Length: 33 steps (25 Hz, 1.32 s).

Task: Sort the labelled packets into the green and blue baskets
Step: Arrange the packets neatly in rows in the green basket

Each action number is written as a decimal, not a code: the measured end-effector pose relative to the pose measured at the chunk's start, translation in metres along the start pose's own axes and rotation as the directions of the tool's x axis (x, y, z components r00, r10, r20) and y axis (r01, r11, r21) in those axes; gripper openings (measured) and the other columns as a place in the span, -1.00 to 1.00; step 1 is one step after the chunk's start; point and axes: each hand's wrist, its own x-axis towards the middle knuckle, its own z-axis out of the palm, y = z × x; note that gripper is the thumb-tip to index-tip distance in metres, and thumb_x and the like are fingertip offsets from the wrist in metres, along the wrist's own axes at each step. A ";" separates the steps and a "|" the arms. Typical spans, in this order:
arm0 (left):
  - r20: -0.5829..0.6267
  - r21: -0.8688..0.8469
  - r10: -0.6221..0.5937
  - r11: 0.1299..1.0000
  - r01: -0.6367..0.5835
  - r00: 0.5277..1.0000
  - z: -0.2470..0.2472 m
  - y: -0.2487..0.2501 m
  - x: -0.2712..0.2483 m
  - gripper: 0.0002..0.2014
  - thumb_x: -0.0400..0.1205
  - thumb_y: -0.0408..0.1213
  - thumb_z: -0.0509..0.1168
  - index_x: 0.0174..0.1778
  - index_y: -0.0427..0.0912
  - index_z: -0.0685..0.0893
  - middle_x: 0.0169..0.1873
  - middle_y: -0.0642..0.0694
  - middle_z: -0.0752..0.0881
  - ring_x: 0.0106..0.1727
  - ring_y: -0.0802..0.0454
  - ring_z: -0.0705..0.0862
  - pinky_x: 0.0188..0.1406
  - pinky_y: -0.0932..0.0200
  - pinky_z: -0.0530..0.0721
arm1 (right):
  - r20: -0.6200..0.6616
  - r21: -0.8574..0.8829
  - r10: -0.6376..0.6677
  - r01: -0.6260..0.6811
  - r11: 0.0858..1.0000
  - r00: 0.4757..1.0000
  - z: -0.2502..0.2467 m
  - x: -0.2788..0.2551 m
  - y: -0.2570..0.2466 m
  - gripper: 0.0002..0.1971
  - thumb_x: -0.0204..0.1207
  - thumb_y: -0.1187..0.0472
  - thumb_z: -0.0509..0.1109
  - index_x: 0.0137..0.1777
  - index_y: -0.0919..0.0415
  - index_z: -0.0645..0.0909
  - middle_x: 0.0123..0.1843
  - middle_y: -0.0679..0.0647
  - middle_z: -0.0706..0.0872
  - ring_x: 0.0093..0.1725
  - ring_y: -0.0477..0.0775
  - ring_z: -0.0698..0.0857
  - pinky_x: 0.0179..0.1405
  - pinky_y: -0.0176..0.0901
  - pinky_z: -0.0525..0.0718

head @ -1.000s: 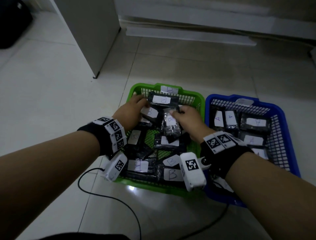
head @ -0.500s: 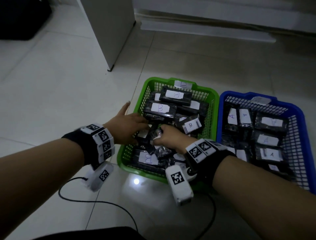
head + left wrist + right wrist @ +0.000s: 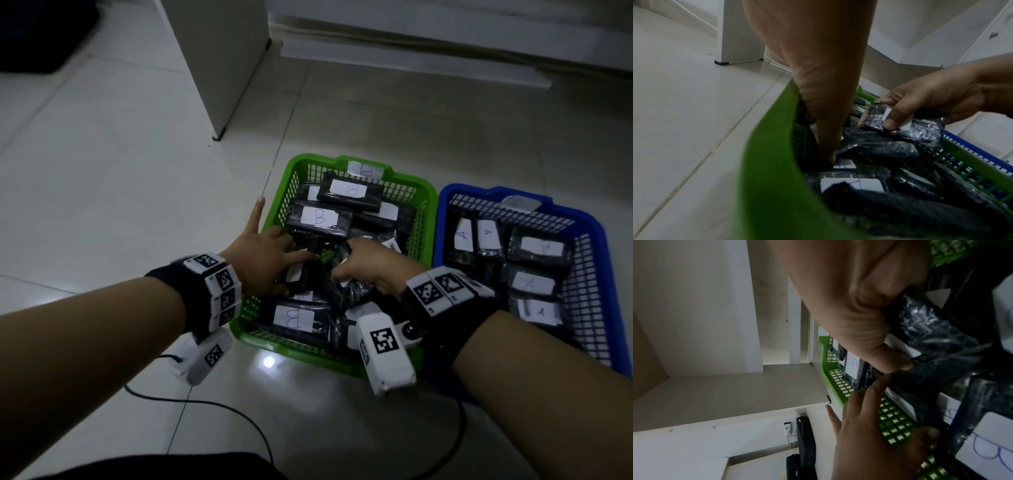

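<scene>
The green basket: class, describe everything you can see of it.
The green basket is a rectangular plastic tray with lattice walls and floor, sitting on the tiled floor against the blue basket. A B label is stuck on its far rim. Black wrapped packets marked B fill it, and both hands reach inside.

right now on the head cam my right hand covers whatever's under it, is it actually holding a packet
observer: yes. The left wrist view shows the right hand pinching a packet by one end, inside the green basket.
operator: can you read its label
observer: no. In that view the thumb lies across the white label and no letter shows.
operator: and my left hand
observer: the right wrist view shows the left hand with fingers straight and spread over the basket's mesh.
</scene>
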 end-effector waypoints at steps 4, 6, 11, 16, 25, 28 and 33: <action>-0.051 -0.002 0.041 0.999 -0.041 0.998 0.000 0.002 0.010 -0.26 0.41 0.35 0.14 0.53 0.15 0.32 0.49 -0.04 0.35 0.55 -0.07 0.33 0.38 -0.60 -0.44 | -0.041 -0.146 -0.057 0.051 0.988 0.998 -0.016 -0.002 -0.002 -0.73 0.29 0.29 0.53 -0.02 0.28 0.62 -0.09 0.21 0.75 -0.11 0.19 0.75 -0.11 -0.02 0.76; -0.031 0.002 0.056 0.998 -0.056 0.998 0.002 0.003 0.012 -0.27 0.46 0.33 0.09 0.55 0.12 0.32 0.52 0.03 0.38 0.56 -0.02 0.33 0.35 -0.54 -0.55 | -0.091 -0.155 -0.074 0.060 0.986 0.993 -0.023 -0.001 -0.002 -0.66 0.28 0.24 0.53 0.05 0.27 0.59 -0.05 0.20 0.74 -0.07 0.20 0.75 -0.05 0.03 0.77; 0.020 -0.023 0.050 0.999 -0.050 0.999 -0.001 0.000 0.010 -0.36 0.55 0.19 0.13 0.56 0.11 0.25 0.55 0.09 0.37 0.52 0.00 0.42 0.40 -0.58 -0.44 | -0.225 -0.241 -0.216 0.161 0.957 0.950 -0.018 -0.004 0.000 -0.68 0.29 0.12 0.52 0.00 0.14 0.54 -0.10 0.07 0.69 -0.10 0.11 0.68 -0.14 -0.16 0.65; -0.005 0.027 0.127 0.992 -0.126 0.992 0.001 -0.005 -0.003 -0.42 0.56 0.18 0.15 0.53 0.32 0.22 0.50 -0.05 0.36 0.47 -0.09 0.46 0.42 -0.58 -0.39 | -0.273 -0.172 -0.262 0.221 0.960 0.926 0.002 -0.002 0.001 -0.65 0.37 0.17 0.49 0.15 0.15 0.56 -0.12 0.02 0.66 -0.13 0.06 0.64 -0.22 -0.25 0.51; -0.194 -0.034 0.082 0.995 -0.090 0.978 -0.003 -0.023 -0.008 -0.65 0.51 -0.17 0.28 0.23 -0.03 0.62 0.08 0.04 0.72 0.29 -0.01 0.61 0.57 -0.46 -0.16 | -0.228 -0.229 -0.371 0.321 0.919 0.900 0.043 0.006 0.000 -0.69 0.45 0.09 0.46 0.13 0.20 0.61 0.07 0.13 0.66 0.03 0.12 0.64 -0.15 -0.20 0.52; -0.146 -0.028 0.044 0.998 -0.049 0.988 -0.002 -0.022 -0.010 -0.64 0.57 -0.19 0.19 0.31 -0.07 0.52 0.14 0.01 0.71 0.40 0.00 0.52 0.56 -0.42 -0.29 | -0.078 0.202 -0.239 0.251 0.947 0.968 0.034 0.005 -0.002 -0.79 0.50 0.07 0.45 -0.06 0.22 0.67 -0.23 0.06 0.70 -0.25 0.01 0.65 -0.32 -0.23 0.51; -0.249 -0.009 0.093 0.995 -0.099 0.964 -0.001 -0.024 -0.007 -0.63 0.46 -0.20 0.31 0.21 0.02 0.62 0.19 -0.02 0.63 0.29 -0.09 0.58 0.56 -0.46 0.03 | -0.086 0.509 0.005 0.040 0.860 0.996 0.029 0.021 0.007 -0.92 0.50 0.19 0.44 -0.08 0.19 0.66 -0.06 0.13 0.76 -0.02 0.15 0.73 -0.02 -0.03 0.66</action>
